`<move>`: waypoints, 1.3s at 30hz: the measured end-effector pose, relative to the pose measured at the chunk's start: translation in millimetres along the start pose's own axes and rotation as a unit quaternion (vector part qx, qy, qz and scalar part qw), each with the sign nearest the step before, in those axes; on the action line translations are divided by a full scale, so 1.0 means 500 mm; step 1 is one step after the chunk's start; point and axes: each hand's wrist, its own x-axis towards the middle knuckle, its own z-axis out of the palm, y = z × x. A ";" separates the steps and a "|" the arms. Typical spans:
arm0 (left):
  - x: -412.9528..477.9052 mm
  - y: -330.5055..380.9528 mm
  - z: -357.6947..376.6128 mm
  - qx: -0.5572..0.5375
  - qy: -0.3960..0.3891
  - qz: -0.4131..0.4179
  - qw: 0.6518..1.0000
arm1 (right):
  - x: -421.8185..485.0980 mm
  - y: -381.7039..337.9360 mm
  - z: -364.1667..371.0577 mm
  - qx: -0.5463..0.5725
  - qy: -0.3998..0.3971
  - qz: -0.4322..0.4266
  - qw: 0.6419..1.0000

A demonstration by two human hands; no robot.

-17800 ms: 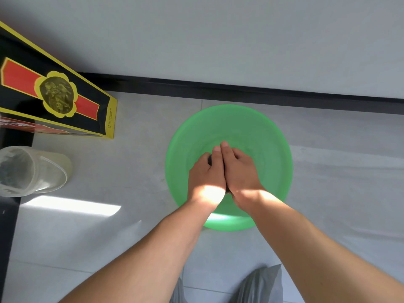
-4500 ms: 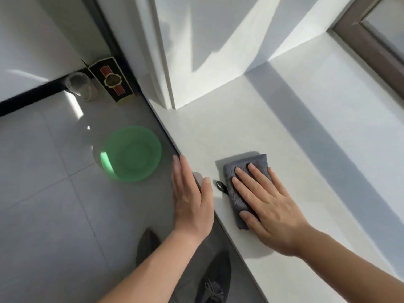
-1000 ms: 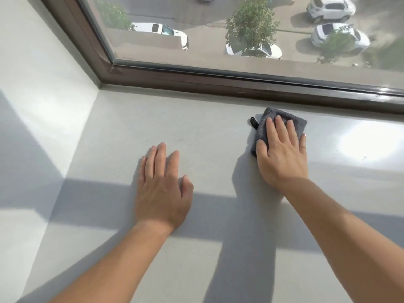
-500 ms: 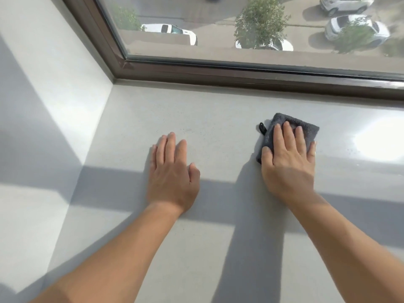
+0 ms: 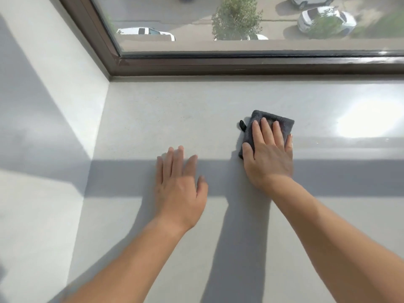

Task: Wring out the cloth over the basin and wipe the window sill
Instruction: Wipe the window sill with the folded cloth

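A folded dark grey cloth with a small black loop at its left corner lies on the pale grey window sill. My right hand presses flat on the cloth with straight fingers, covering its near half. My left hand rests flat on the bare sill to the left of the cloth, fingers straight and slightly spread. The basin is out of view.
A dark brown window frame runs along the far edge of the sill, with glass above it. A white side wall closes the sill on the left. Bright sun glare lies on the sill at the right.
My right hand has slid the cloth towards me, away from the window frame. My left hand stays flat on the sill.
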 end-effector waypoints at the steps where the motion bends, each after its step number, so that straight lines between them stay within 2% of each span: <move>1: -0.014 0.002 0.005 0.018 -0.005 -0.004 1.000 | -0.013 -0.040 0.007 0.006 -0.005 -0.034 0.999; 4: -0.028 -0.011 0.016 0.044 -0.005 -0.012 0.999 | -0.057 -0.123 0.033 0.010 -0.028 -0.172 0.985; 6: -0.028 -0.013 0.018 0.048 -0.009 -0.010 0.999 | -0.056 -0.098 0.028 0.006 -0.029 -0.191 0.981; 8: -0.034 -0.009 0.016 0.049 -0.013 -0.004 0.999 | -0.056 -0.034 0.021 -0.005 -0.014 -0.161 0.987; 11: -0.041 -0.007 0.012 0.046 -0.015 0.000 0.999 | -0.063 0.060 -0.001 0.017 0.010 -0.033 0.999; 13: -0.045 -0.013 0.010 0.033 -0.011 0.004 0.999 | -0.070 0.045 0.002 0.017 0.025 0.017 0.999; 14: -0.047 -0.015 0.009 0.017 -0.005 0.009 1.000 | -0.072 0.015 0.007 0.019 0.028 0.013 0.999; 18: -0.055 -0.031 0.007 -0.110 0.035 0.006 0.993 | -0.095 -0.106 0.033 0.012 0.010 -0.158 0.987; 21: -0.071 -0.048 -0.009 -0.174 0.034 -0.028 0.984 | -0.119 -0.044 0.023 0.008 -0.004 -0.186 0.983; 24: -0.113 -0.055 -0.025 -0.084 0.027 -0.023 0.996 | -0.149 0.067 0.008 0.005 0.019 -0.058 0.998; 27: -0.145 -0.058 -0.025 -0.037 0.009 -0.010 0.999 | -0.157 0.040 0.005 0.013 0.025 0.046 0.999; 29: -0.147 -0.066 -0.017 -0.002 0.004 -0.003 1.000 | -0.172 -0.048 0.017 0.019 0.029 -0.006 0.999; 31: -0.142 -0.076 -0.013 0.013 0.008 -0.007 1.000 | -0.203 -0.125 0.045 0.005 0.016 -0.117 0.993; 34: -0.143 -0.089 -0.013 0.028 -0.002 -0.006 1.000 | -0.221 -0.122 0.062 -0.010 -0.008 -0.191 0.981; 36: -0.147 -0.092 -0.021 0.045 -0.008 -0.006 0.999 | -0.220 -0.070 0.052 -0.029 -0.003 -0.186 0.982; 39: -0.143 -0.093 -0.028 0.053 -0.013 -0.012 0.998 | -0.210 0.011 0.030 -0.020 -0.003 -0.076 0.997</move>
